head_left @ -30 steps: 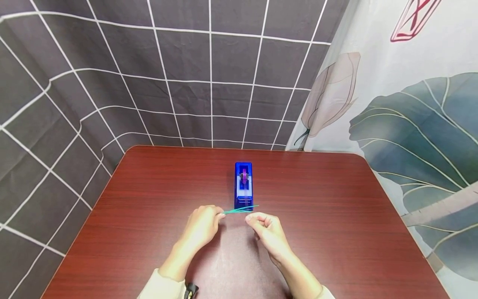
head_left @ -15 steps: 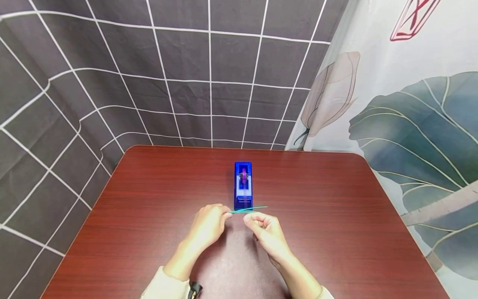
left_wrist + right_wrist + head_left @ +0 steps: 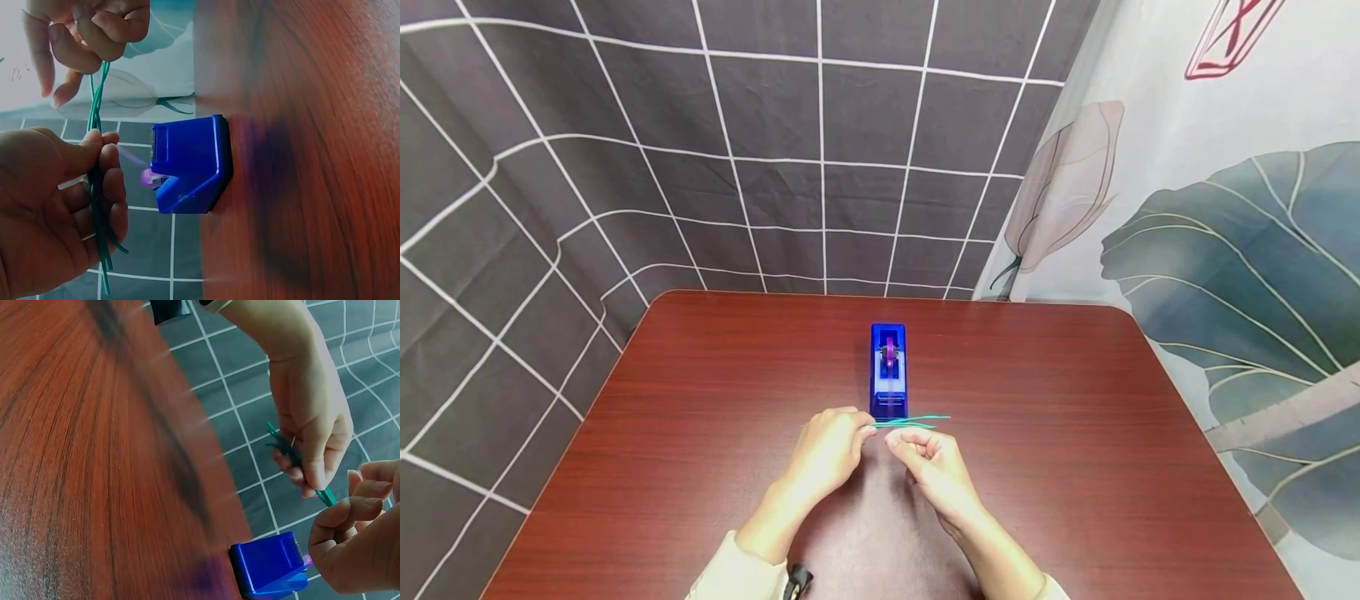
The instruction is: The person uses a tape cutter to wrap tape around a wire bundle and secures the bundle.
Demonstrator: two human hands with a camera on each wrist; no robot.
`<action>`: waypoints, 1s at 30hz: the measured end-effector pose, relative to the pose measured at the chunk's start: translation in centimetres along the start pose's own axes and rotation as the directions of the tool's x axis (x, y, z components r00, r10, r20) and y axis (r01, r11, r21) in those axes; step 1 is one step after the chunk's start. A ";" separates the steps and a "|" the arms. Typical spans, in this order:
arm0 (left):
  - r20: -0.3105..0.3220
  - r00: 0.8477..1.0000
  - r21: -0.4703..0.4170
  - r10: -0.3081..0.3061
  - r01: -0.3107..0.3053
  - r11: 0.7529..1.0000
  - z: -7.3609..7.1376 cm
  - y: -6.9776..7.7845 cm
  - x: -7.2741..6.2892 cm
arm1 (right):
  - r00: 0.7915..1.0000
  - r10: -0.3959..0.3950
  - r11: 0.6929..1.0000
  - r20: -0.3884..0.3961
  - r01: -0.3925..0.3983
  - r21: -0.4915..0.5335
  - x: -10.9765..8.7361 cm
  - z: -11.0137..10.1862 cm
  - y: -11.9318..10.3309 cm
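Several thin green wires (image 3: pixel 925 417) lie bunched in my left hand (image 3: pixel 829 450), pinched between thumb and fingers. In the left wrist view the wires (image 3: pixel 95 112) cross the fingers, their loose ends hanging out below. My right hand (image 3: pixel 938 467) is close on the right, fingers curled, thumb and index tips nearly meeting. The wires run past behind its fingertips; whether it pinches anything is not visible. Just beyond both hands stands a blue tape dispenser (image 3: pixel 889 390) holding a purple roll (image 3: pixel 890 350); its side (image 3: pixel 190 150) shows in the left wrist view.
The hands are above a reddish-brown wooden table (image 3: pixel 1060 400) with rounded far corners. A dark grey curtain with white grid lines (image 3: pixel 775 192) hangs behind and to the left. A white leaf-patterned curtain (image 3: pixel 1187 225) hangs on the right.
My left hand has moved right, toward my right hand, and the wire ends now reach farther right past it. The right hand has shifted only slightly left. The dispenser has stayed put.
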State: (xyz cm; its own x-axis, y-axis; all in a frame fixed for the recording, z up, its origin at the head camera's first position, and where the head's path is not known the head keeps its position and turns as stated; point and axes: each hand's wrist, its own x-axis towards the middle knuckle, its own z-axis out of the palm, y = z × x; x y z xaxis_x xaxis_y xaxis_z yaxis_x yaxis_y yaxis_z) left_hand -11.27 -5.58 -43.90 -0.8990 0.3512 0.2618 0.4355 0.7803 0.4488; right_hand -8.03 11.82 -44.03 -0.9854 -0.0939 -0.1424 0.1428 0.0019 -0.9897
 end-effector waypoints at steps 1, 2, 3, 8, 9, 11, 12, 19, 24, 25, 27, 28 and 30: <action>-0.001 1.000 -0.002 0.004 -0.004 1.000 0.0 0.0 0.0 | 1.000 -0.007 1.000 0.006 0.007 0.005 0.0 0.0 0.0; -0.002 1.000 -0.007 0.008 -0.008 1.000 0.0 0.1 0.0 | 1.000 -0.014 1.000 0.012 0.013 0.008 0.0 0.0 0.0; -0.004 1.000 -0.009 0.013 -0.013 1.000 0.0 0.1 0.0 | 1.000 -0.016 1.000 0.016 0.015 0.011 0.0 0.0 0.0; -0.009 1.000 -0.015 0.029 -0.029 0.999 -0.1 0.2 0.0 | 1.000 0.002 1.000 0.023 -0.003 0.004 0.0 0.1 0.2; -0.009 0.999 -0.015 0.031 -0.031 0.999 -0.2 0.3 0.0 | 1.000 0.010 1.000 0.022 -0.011 0.001 0.0 0.1 0.3; -0.007 0.999 -0.020 0.038 -0.038 0.999 -0.2 0.4 0.0 | 1.000 0.021 1.000 0.021 -0.021 -0.004 0.0 0.2 0.3; -0.006 0.999 -0.022 0.041 -0.042 0.999 -0.2 0.4 -0.1 | 0.999 0.027 1.000 0.019 -0.027 -0.003 0.0 0.2 0.4; -0.012 0.998 -0.027 0.056 -0.056 0.998 -0.4 0.7 -0.3 | 0.999 0.034 0.999 0.007 -0.035 0.032 -0.1 0.3 0.7; -0.018 0.998 -0.029 0.061 -0.062 0.998 -0.5 0.9 -0.3 | 0.999 0.034 0.997 0.013 -0.034 0.069 -0.3 0.3 0.9; -0.019 0.998 -0.030 0.062 -0.063 0.998 -0.5 0.9 -0.3 | 0.999 0.036 0.996 0.014 -0.037 0.076 -0.3 0.3 0.9; -0.022 0.998 -0.031 0.064 -0.065 0.997 -0.4 0.9 -0.3 | 0.999 0.041 0.995 0.014 -0.042 0.087 -0.3 0.3 0.9; -0.024 0.997 -0.031 0.067 -0.067 0.997 -0.4 0.9 -0.3 | 0.999 0.045 0.995 0.012 -0.046 0.091 -0.3 0.4 0.8; -0.027 0.997 -0.034 0.069 -0.070 0.997 -0.3 0.8 -0.2 | 0.999 0.046 0.994 0.010 -0.047 0.097 -0.3 0.4 0.9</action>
State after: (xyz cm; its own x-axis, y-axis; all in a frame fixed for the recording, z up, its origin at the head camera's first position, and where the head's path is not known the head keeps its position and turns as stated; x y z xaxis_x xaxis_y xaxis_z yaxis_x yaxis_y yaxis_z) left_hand -10.68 -5.18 -43.29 -0.8653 0.3899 0.3150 0.4984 0.7361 0.4580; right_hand -7.55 11.45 -44.82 -0.9768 -0.1037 -0.1875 0.1970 -0.0901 -0.9763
